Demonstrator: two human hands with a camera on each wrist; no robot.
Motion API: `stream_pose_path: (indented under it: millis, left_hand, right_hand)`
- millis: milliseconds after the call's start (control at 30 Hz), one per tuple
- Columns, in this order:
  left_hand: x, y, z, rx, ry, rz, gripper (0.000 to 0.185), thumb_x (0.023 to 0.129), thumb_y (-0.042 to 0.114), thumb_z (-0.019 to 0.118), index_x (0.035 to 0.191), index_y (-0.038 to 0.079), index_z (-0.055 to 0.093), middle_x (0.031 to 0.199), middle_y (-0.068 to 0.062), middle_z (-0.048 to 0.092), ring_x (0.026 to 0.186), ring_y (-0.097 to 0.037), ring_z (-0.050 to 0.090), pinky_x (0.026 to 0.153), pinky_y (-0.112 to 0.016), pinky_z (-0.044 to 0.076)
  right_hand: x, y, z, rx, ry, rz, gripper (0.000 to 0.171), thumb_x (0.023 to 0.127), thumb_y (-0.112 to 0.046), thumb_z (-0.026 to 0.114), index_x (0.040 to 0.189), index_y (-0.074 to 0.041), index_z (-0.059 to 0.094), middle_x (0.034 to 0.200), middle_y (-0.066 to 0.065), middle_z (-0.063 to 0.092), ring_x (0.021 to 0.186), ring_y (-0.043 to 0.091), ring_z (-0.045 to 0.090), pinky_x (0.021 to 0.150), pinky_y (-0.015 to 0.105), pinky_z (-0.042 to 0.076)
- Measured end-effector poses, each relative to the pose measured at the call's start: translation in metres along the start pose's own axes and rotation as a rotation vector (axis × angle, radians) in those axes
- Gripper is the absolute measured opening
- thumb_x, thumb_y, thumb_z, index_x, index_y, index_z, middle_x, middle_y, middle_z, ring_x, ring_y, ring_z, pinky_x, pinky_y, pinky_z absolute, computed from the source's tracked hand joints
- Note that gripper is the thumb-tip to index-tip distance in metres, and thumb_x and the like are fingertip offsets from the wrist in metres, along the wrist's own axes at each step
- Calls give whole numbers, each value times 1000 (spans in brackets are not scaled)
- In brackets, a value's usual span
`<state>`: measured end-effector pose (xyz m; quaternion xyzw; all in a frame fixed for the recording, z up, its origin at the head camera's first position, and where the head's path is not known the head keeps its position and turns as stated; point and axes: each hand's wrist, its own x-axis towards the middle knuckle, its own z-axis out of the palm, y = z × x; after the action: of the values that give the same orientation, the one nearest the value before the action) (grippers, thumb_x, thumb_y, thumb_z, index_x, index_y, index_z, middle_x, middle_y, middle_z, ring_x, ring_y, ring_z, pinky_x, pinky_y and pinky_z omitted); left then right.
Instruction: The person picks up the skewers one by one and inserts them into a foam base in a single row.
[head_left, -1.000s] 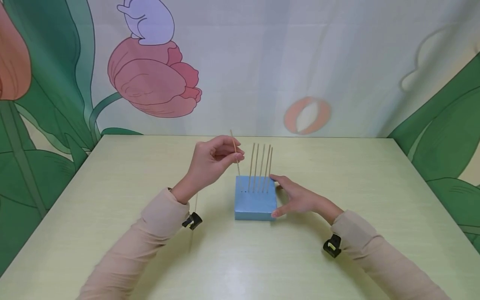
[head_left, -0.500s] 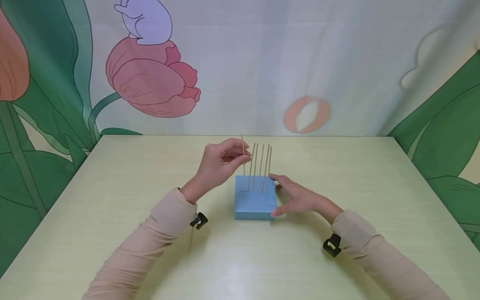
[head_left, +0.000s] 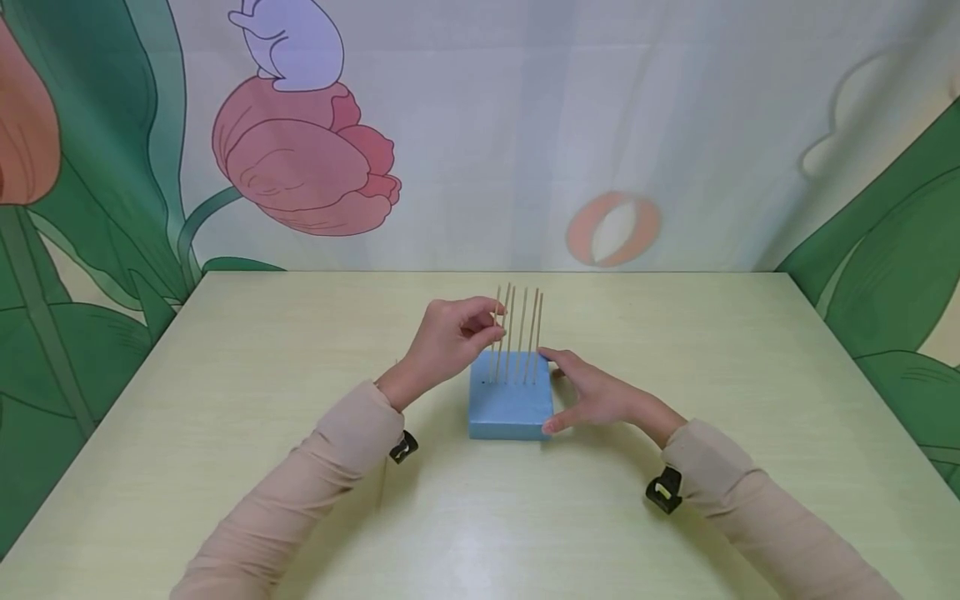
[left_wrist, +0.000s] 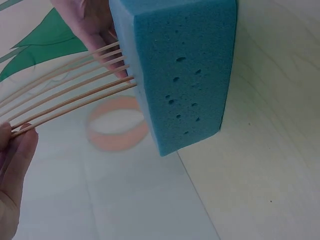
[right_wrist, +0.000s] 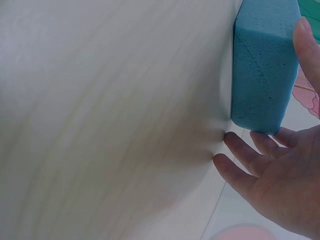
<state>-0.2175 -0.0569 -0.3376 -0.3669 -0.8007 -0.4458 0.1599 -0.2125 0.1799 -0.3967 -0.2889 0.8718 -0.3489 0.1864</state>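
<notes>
A blue foam block (head_left: 512, 410) lies on the table with a row of thin wooden skewers (head_left: 523, 333) standing upright in its top. My left hand (head_left: 450, 337) pinches the leftmost skewer (left_wrist: 70, 111) between thumb and fingertips, partway up its length. That skewer's lower end meets the block, beside a single small dark hole (head_left: 483, 382). At the block's right side my right hand (head_left: 600, 396) holds it, thumb at the front corner and index finger at the back corner. The right wrist view shows the thumb (right_wrist: 306, 42) against one face and fingertips at the end.
Another skewer (head_left: 382, 485) lies on the pale wooden table (head_left: 675, 325), partly hidden beneath the left forearm. Behind the table's back edge hangs a curtain (head_left: 480, 150) printed with flowers and leaves. A black wrist mount (head_left: 664, 490) sits on each cuff.
My left hand has moved right and down with its skewer, from the block's back left to the row, where the skewer now stands over one of two formerly visible holes. The right hand stays.
</notes>
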Motion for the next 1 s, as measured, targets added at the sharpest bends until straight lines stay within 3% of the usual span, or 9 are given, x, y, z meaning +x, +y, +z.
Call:
stream_pose_path:
  millis: [233, 400, 500, 733, 867, 1000]
  left_hand:
    - [-15, -10, -16, 74, -132, -105, 43, 79, 9, 70, 117, -3, 54, 105, -14, 63, 92, -22, 62, 76, -28, 52]
    - [-32, -27, -38, 207, -286, -236, 65, 80, 28, 70, 134, 4, 41, 130, -11, 48, 117, -26, 47, 96, -41, 39]
    - [-44, -41, -49, 299, -388, -329, 79, 78, 40, 69, 141, 9, 31, 139, -13, 36, 126, -30, 34, 101, -47, 32]
    - [-72, -72, -67, 563, -533, -453, 104, 67, 59, 71, 144, 10, 22, 144, -20, 22, 131, -38, 20, 98, -61, 25]
    - [-80, -83, -74, 574, -606, -533, 109, 64, 62, 70, 146, 11, 18, 147, -20, 16, 132, -40, 14, 97, -68, 18]
    - [-85, -90, -77, 547, -657, -570, 111, 63, 65, 70, 146, 11, 19, 147, -22, 13, 133, -42, 10, 95, -70, 13]
  right_hand:
    - [-1, -2, 0, 13, -8, 6, 106, 70, -31, 79, 143, 0, 10, 142, 22, 21, 125, 37, 31, 103, 51, 24]
    - [-2, -3, 0, 16, -23, 36, 108, 69, -34, 79, 145, -5, 8, 144, 19, 18, 127, 35, 29, 104, 50, 24]
    - [-2, -3, -1, 21, -27, 34, 108, 69, -35, 78, 145, -5, 8, 145, 19, 17, 128, 35, 28, 104, 51, 23]
    - [-2, -1, 0, 16, -27, 28, 108, 70, -35, 78, 144, -3, 8, 144, 20, 17, 127, 36, 29, 104, 51, 24]
    - [-1, -1, -1, 14, -23, 22, 108, 70, -34, 79, 144, -2, 8, 144, 20, 17, 127, 36, 30, 103, 51, 24]
    - [-2, -3, -1, 19, -24, 23, 108, 69, -33, 79, 144, -2, 8, 144, 21, 17, 127, 37, 29, 103, 52, 24]
